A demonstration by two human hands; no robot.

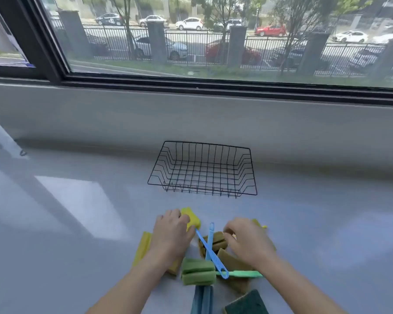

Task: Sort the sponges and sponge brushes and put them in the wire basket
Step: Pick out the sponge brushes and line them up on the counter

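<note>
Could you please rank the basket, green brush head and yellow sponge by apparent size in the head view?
1. Basket
2. Green brush head
3. Yellow sponge, unsure: the left hand hides part of it.

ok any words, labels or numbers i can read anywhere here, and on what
No text can be read anywhere in the picture.
basket: bare wire, no tag.
sponges and brushes, including the yellow brush in the left hand: no print shows.
cars outside the window: plates too small and blurred to read.
</note>
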